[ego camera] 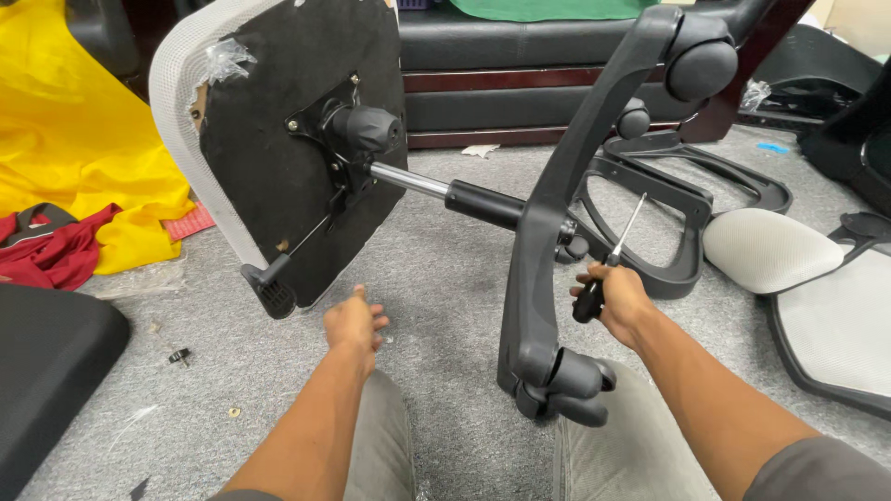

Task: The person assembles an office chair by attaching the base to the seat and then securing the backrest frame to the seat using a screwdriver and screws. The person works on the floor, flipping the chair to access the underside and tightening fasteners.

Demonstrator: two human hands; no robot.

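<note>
We find an office chair lying on its side on the grey carpet (pixel 445 306), its seat underside (pixel 297 139) turned toward us. The chrome gas lift (pixel 436 188) runs from the seat's mounting plate (pixel 339 130) to the black wheeled base (pixel 557 195), which stands on edge between the two arms.

Our right hand (pixel 617 297) is closed around the black handle of a screwdriver (pixel 613 260), fingers wrapped tight, the thin metal shaft pointing up and slightly right, just beside the base's hub. Our left hand (pixel 355 323) holds nothing; its fingers are loosely spread and hover above the carpet, just below the lower edge of the seat and near the black lever (pixel 269 283) (the hand does not touch either).

Castors show at the top (pixel 701 60) and bottom (pixel 575 380) ends of the base. A small dark screw (pixel 178 355) lies on the carpet to the left. Behind the base rest a black frame part (pixel 687 199) and a grey cushion (pixel 770 249). Yellow cloth (pixel 83 130) and red cloth (pixel 56 246) lie at far left.
</note>
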